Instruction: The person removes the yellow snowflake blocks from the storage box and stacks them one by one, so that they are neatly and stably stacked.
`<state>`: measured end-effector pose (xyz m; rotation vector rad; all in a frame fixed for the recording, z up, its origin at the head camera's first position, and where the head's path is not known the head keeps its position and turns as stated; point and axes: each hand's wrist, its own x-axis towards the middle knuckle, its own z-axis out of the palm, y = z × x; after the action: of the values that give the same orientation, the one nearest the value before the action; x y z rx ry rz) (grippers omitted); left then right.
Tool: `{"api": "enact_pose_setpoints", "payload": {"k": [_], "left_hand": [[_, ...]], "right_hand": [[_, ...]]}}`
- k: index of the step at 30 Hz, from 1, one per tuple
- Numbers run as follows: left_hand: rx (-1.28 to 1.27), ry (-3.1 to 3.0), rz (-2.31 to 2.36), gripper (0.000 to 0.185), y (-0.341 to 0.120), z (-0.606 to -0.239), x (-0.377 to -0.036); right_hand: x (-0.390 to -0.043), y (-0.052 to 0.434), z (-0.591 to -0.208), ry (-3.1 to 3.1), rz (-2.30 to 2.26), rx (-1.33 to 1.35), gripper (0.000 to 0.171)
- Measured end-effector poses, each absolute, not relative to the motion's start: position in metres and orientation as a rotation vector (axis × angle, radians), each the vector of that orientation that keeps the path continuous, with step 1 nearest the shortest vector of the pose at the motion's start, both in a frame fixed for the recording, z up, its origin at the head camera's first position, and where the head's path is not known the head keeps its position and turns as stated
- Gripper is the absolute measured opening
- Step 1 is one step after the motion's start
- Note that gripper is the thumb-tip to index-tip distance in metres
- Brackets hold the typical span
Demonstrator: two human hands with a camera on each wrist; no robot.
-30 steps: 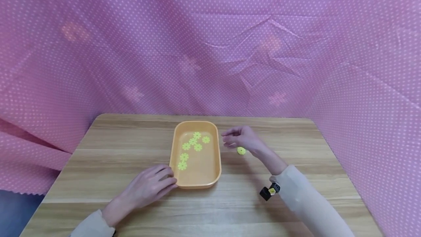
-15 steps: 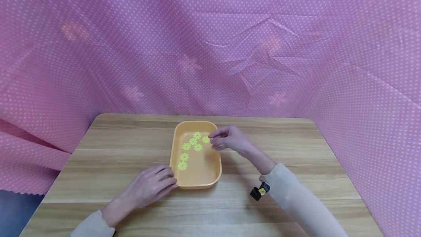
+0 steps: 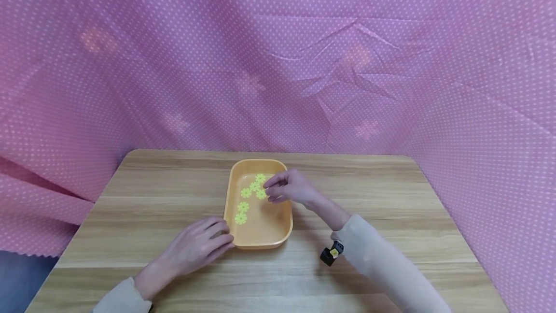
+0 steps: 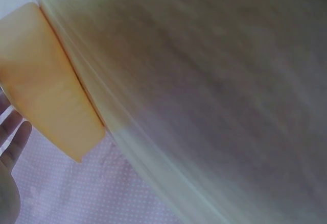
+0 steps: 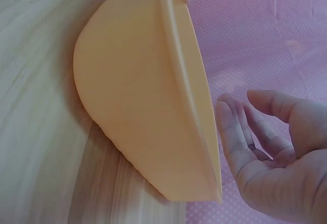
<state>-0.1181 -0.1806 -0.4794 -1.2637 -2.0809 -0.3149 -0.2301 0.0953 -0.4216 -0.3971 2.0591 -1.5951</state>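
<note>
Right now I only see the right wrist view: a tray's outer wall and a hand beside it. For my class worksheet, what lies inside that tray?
Observer: From the head view, six yellow-green flower pieces show on the floor of the orange tray, most of them in its far half.
Operator: Where is the right hand in relation to them?
Observer: The right hand hovers over the tray's far right part, with its fingertips next to the far group of pieces.
Operator: And the other hand?
Observer: The left hand lies flat on the wooden table, with its fingertips against the tray's near left corner.
</note>
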Motion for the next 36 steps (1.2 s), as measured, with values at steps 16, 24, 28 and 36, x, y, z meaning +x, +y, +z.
{"api": "enact_pose_setpoints", "payload": {"k": [16, 24, 28, 36], "left_hand": [[-1.267, -2.07, -0.307, 0.017, -0.181, -0.479, -0.12], [-1.271, -2.047, -0.313, 0.015, -0.181, -0.479, -0.121], [-1.273, -2.027, -0.311, 0.015, -0.181, -0.479, -0.121], [-1.271, -2.038, -0.317, 0.015, -0.181, -0.479, -0.122]], "right_hand": [[-0.227, 0.069, -0.439, 2.075, -1.502, -0.455, 0.03], [-0.226, 0.057, -0.449, 2.157, -1.441, -0.497, 0.024], [-0.227, 0.052, -0.455, 2.206, -1.399, -0.505, 0.019], [-0.225, 0.042, -0.465, 2.229, -1.33, -0.508, 0.015]]}}
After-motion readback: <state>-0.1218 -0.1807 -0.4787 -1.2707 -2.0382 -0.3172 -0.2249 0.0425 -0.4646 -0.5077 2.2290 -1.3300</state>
